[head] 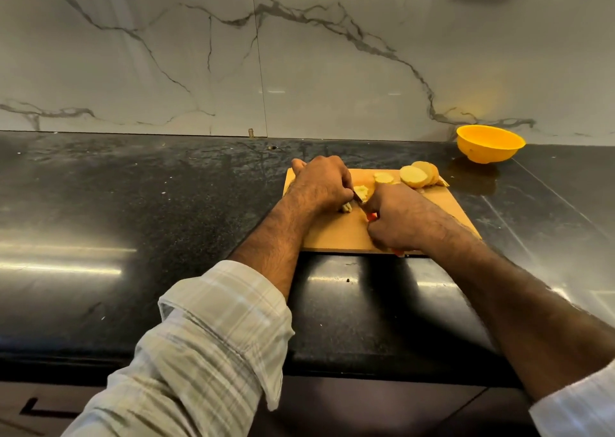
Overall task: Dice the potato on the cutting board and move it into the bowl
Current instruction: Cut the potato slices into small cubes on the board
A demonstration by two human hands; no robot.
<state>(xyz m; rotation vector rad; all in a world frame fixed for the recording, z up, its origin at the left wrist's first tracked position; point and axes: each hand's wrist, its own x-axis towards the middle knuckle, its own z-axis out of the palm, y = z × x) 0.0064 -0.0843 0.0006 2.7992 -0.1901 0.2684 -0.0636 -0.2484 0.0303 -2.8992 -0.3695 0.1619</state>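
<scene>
— Resting on the cutting board [336, 233], the potato piece [362, 193] sits between both hands?

— Yes. The left hand [321, 183] curls over it, fingertips pinning it; the right hand [397, 218] grips an orange-handled knife [358, 199], blade meeting the piece.

— And the rest?

— Round slices [417, 175] lean just beyond the right hand. The yellow bowl [490, 143] stands further right, off the board, on the dark counter [133, 203].

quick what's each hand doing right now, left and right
Left hand: fingers curled, holding down the potato piece on the cutting board.
Right hand: gripping the knife by its orange handle, blade at that piece.
</scene>
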